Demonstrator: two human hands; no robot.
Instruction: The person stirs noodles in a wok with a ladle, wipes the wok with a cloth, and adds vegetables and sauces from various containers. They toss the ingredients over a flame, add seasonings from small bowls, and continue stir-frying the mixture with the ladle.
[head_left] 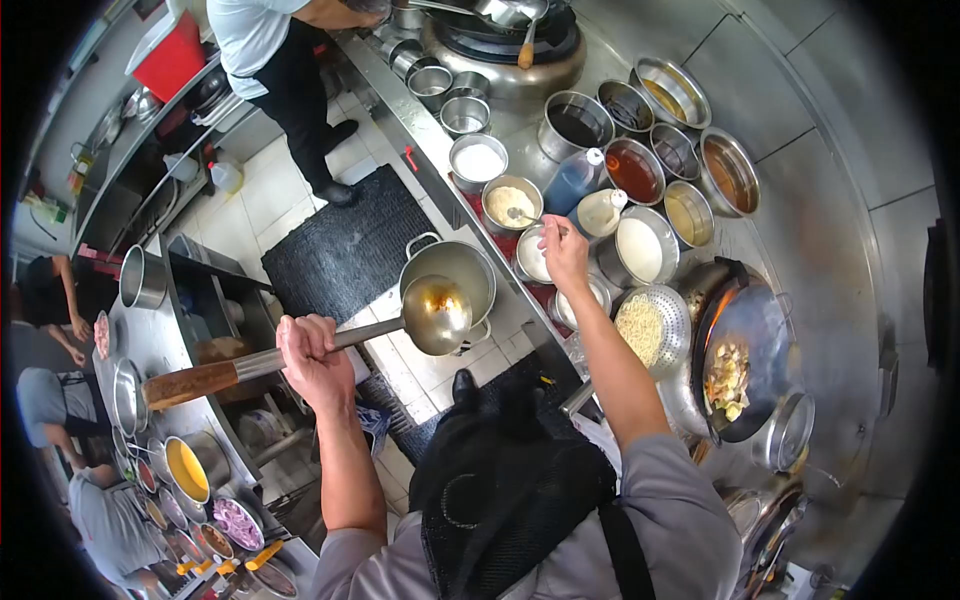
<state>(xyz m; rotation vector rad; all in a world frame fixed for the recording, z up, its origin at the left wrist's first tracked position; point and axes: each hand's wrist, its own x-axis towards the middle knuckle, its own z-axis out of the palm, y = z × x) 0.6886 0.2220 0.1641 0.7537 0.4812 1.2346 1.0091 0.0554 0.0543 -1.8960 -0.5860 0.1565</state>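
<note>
L hand (318,362) curls round ladle (372,332) handle, bowl above pot (470,268); R hand (563,252) pinches spoon (524,215) in tub (485,205) w/ pale granules (510,197).

1. The long-handled metal ladle (380,329) in my left hand (314,358) has a wooden grip end and a round bowl with brownish-gold marks, perhaps residue, though glare blurs them.
2. My right hand (565,252) pinches a small metal spoon (516,213), its head at the powder.
3. That pale beige powder (508,197) sits in a round silver container (488,222).
</note>
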